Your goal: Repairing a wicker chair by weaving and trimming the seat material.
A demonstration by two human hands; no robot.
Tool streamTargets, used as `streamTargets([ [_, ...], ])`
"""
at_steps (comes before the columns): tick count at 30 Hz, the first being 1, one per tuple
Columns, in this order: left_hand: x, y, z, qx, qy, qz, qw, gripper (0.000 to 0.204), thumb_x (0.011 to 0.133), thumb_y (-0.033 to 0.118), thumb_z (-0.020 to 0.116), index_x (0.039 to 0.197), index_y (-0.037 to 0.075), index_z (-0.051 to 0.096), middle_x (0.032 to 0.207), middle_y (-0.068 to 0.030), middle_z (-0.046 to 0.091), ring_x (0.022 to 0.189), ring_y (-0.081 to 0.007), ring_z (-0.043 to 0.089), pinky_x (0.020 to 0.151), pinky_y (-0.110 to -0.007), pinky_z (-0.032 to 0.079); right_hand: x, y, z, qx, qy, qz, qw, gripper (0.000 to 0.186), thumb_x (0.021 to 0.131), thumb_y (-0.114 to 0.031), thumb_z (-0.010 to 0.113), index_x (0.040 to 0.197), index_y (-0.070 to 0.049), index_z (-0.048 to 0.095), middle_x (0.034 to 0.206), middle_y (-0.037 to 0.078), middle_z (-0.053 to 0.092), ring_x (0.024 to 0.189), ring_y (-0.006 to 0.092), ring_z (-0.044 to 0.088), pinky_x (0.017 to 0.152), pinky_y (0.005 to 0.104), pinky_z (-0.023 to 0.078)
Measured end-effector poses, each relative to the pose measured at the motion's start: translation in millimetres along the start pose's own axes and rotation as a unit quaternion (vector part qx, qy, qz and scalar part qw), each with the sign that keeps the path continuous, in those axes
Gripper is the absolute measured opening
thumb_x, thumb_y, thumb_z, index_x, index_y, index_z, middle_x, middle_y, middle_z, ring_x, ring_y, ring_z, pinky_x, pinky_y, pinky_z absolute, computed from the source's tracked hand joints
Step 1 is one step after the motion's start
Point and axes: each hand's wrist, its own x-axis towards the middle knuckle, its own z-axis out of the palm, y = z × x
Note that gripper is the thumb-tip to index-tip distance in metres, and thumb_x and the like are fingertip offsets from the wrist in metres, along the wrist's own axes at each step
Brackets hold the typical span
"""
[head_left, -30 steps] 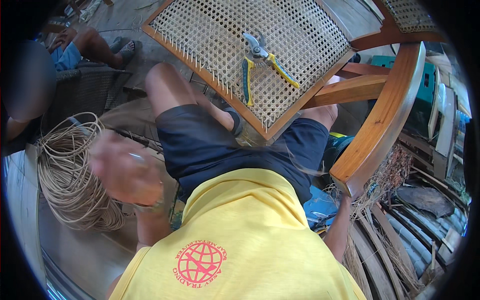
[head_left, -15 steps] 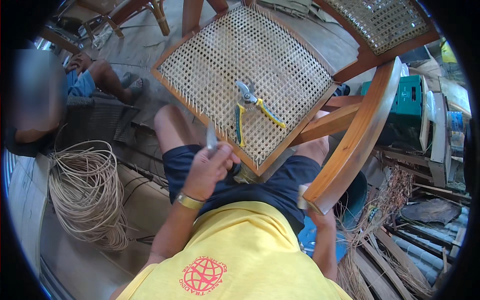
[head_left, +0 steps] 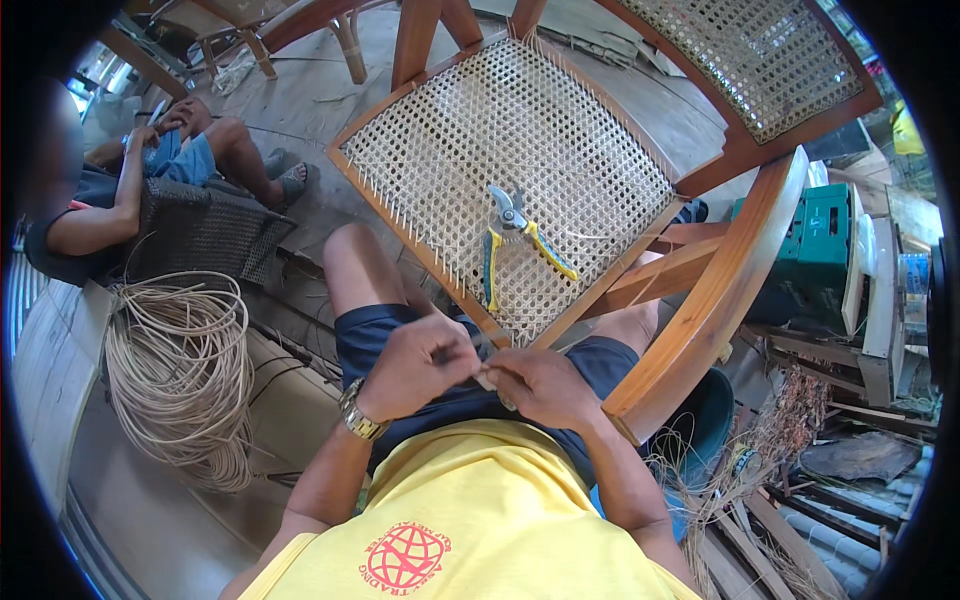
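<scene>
My left hand [head_left: 420, 365] and my right hand [head_left: 530, 385] meet over my lap just below the front corner of the chair's cane seat [head_left: 505, 140]. Both have curled, pinched fingers around something small, with thin strands near them, too unclear to name. The seat's wooden rim [head_left: 395, 225] has many short cane ends poking up along it. Yellow-and-blue pruning shears [head_left: 508, 228] lie open on the seat. The curved wooden arm [head_left: 700, 320] rises beside my right forearm, and the caned backrest [head_left: 760, 70] is at upper right.
A seated person [head_left: 95, 215] is at left on a dark woven chair [head_left: 210, 230], beside a big coil of cane [head_left: 175, 380]. At right are a green crate [head_left: 810, 250], a bucket [head_left: 700, 430], dried fibres and stacked boards. Other chair frames [head_left: 250, 45] stand at upper left.
My left hand has moved right from beside the cane coil, briefly raising a grey object near the rim. My right hand has come from behind the arm to meet it.
</scene>
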Motion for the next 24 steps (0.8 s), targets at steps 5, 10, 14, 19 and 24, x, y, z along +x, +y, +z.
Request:
streamTargets([
  [5,15,-6,8,-0.21,0.154,-0.025,0.965,0.02,0.094,0.007,0.07,0.11,-0.001,0.061,0.089,-0.0021,0.066,0.066,-0.0069,0.055,0.063,-0.023,0.048,9,1,14,0.203,0.066,0.092,0.973,0.025,0.103,-0.021,0.056,0.102,0.0,0.07,0.073,0.003,0.067,0.073,0.013,0.067,0.064,0.0282,0.052],
  [10,11,-33,23,-0.487,0.003,-0.149,0.86,0.041,0.105,0.038,0.054,0.125,0.003,0.06,0.089,-0.0014,0.067,0.053,0.0001,0.033,0.048,-0.018,0.026,25,1,28,0.617,0.16,0.065,0.768,0.024,0.103,-0.026,0.058,0.1,-0.004,0.067,0.083,0.001,0.068,0.067,0.0098,0.061,0.06,0.0253,0.049],
  [14,0,-37,28,-0.455,-0.038,-0.173,0.873,0.036,0.104,0.034,0.056,0.122,0.004,0.062,0.087,0.0013,0.066,0.053,0.0002,0.034,0.047,-0.018,0.026,25,9,21,0.64,0.205,0.065,0.738,0.017,0.101,-0.024,0.061,0.1,-0.007,0.065,0.09,0.003,0.068,0.076,0.0113,0.065,0.063,0.0259,0.052],
  [19,-5,-37,12,-0.498,-0.135,-0.286,0.807,0.019,0.102,0.022,0.061,0.108,0.005,0.064,0.086,-0.0001,0.064,0.053,-0.0007,0.036,0.048,-0.017,0.027,5,25,25,0.606,0.293,0.132,0.727,0.018,0.101,-0.024,0.061,0.1,-0.007,0.063,0.085,0.003,0.065,0.071,0.0116,0.062,0.061,0.0262,0.05],
  [24,-23,-49,-28,-0.394,-0.225,-0.283,0.845,0.018,0.099,0.02,0.065,0.093,0.003,0.067,0.07,0.0041,0.056,0.052,-0.0012,0.038,0.047,-0.02,0.026,-93,124,9,0.823,0.172,0.072,0.537,0.026,0.101,-0.033,0.058,0.106,-0.007,0.061,0.082,0.008,0.064,0.063,0.0155,0.057,0.057,0.0256,0.047],
])
